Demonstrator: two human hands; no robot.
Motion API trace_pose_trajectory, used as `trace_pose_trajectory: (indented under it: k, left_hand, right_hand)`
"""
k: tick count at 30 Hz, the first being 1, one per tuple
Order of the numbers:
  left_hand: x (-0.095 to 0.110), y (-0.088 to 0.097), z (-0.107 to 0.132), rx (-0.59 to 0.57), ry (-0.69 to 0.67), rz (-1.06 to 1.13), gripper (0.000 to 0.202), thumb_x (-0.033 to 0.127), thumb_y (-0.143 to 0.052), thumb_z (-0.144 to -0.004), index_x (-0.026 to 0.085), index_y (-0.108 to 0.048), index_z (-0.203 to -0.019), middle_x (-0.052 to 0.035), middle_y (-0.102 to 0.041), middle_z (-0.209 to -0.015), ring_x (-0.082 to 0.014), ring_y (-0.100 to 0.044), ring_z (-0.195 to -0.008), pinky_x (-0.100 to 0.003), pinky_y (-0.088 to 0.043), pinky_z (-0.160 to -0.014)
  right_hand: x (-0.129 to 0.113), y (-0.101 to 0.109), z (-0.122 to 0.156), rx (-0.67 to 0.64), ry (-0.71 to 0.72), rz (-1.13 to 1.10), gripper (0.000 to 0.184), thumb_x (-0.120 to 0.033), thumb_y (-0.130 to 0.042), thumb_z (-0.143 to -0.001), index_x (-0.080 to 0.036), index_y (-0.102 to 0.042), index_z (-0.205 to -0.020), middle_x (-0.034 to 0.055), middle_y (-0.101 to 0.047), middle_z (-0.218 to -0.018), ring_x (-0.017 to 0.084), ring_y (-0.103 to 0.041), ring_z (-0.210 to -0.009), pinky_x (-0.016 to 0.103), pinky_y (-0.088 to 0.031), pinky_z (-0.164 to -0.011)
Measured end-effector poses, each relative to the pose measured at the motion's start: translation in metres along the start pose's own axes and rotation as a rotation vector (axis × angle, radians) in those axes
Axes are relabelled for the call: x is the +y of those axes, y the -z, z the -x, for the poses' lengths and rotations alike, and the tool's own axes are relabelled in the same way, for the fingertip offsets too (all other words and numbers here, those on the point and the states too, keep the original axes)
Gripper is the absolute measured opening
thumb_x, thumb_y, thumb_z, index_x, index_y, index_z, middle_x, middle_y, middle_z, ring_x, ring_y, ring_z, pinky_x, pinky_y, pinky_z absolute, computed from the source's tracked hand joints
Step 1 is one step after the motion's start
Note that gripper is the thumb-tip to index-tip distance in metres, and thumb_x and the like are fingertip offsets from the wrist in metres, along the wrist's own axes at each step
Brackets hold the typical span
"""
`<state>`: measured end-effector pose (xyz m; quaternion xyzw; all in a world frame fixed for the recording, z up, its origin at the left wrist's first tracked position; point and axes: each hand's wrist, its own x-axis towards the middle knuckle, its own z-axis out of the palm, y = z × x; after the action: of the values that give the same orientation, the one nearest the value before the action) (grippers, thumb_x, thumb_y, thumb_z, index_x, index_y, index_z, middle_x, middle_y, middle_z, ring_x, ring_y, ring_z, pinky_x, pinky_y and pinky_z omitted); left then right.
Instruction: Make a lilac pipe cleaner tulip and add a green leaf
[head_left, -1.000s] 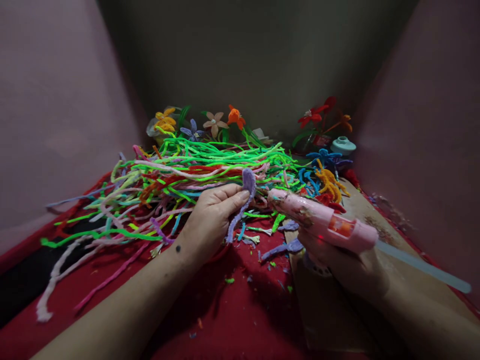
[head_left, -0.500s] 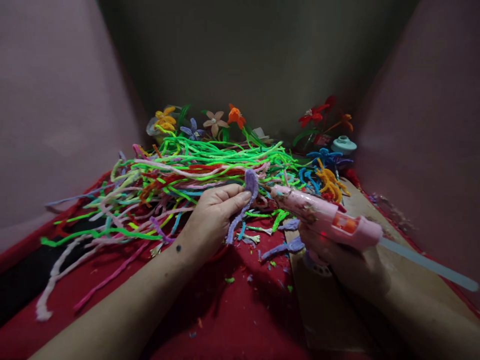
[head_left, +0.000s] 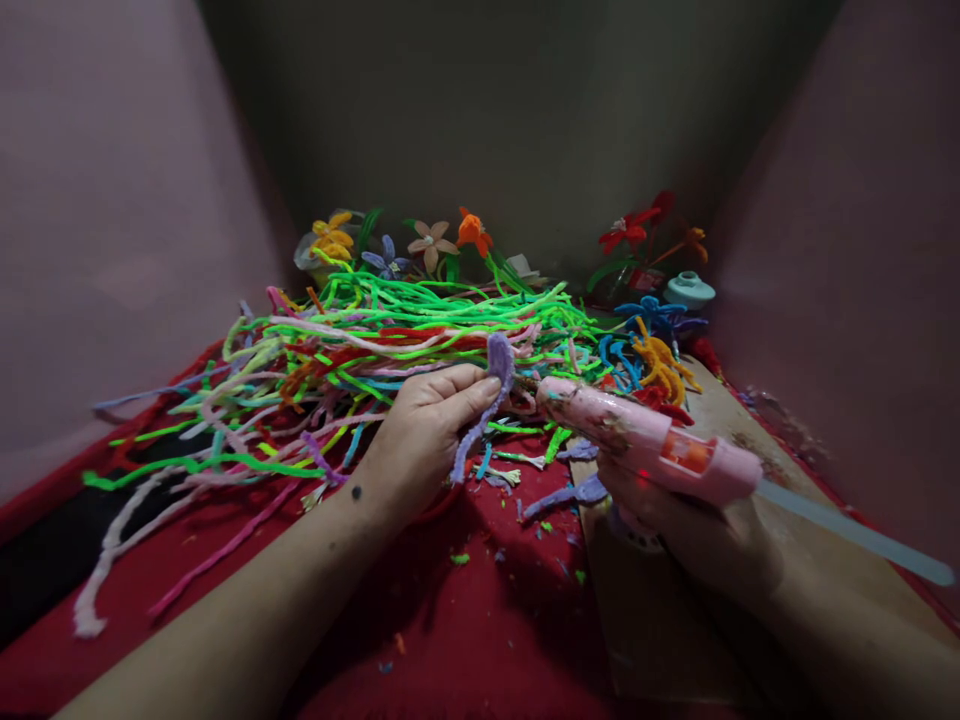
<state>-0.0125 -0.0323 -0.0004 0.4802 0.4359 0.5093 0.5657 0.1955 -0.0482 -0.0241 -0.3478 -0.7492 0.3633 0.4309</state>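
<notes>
My left hand pinches a folded purple pipe cleaner, its looped end sticking up above my fingertips and its tail hanging down. My right hand grips a pink glue gun from below. The gun's nozzle points left, close to the purple loop. A clear glue stick juts out of the gun's back toward the right.
A big heap of pipe cleaners in green, pink, red and other colours covers the red cloth behind my hands. Finished pipe-cleaner flowers stand at the back. Cardboard lies under my right hand. Purple scraps lie between my hands.
The glue gun has shifted slightly, its nozzle staying close to the purple loop. My left hand has barely moved.
</notes>
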Motion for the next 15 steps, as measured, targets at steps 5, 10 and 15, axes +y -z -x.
trace_pose_trajectory:
  k: [5,10,15]
  left_hand:
    - [0.0006,0.0004,-0.0002,-0.008,-0.006,0.010,0.016,0.028,-0.063,-0.074,0.014,-0.061,-0.066,0.0058,-0.042,-0.046,-0.0043,-0.029,-0.040,-0.020,-0.020,-0.041]
    - [0.0010,0.0006,0.0003,0.004,-0.013,-0.007,0.018,0.028,-0.062,-0.075,0.014,-0.058,-0.064,0.0055,-0.042,-0.048,-0.0042,-0.029,-0.041,-0.020,-0.020,-0.041]
    - [0.0011,0.0016,0.0003,0.013,-0.024,-0.034,0.020,0.030,-0.061,-0.076,0.014,-0.057,-0.063,0.0052,-0.042,-0.050,-0.0046,-0.029,-0.042,-0.020,-0.020,-0.042]
  right_hand:
    - [0.0024,0.0014,0.0005,-0.062,-0.012,0.005,0.049,-0.028,-0.052,-0.085,-0.033,-0.045,-0.133,0.0013,-0.047,-0.139,0.029,-0.050,-0.121,0.031,-0.057,-0.077]
    - [0.0001,0.0001,-0.0009,-0.104,0.084,-0.032,0.046,-0.022,-0.049,-0.086,-0.033,-0.047,-0.131,-0.0008,-0.047,-0.139,0.027,-0.041,-0.129,0.037,-0.046,-0.097]
    - [-0.0014,-0.0015,-0.0019,-0.070,0.105,-0.024,0.046,-0.021,-0.050,-0.085,-0.032,-0.050,-0.130,0.0003,-0.049,-0.136,0.028,-0.046,-0.125,0.040,-0.044,-0.099]
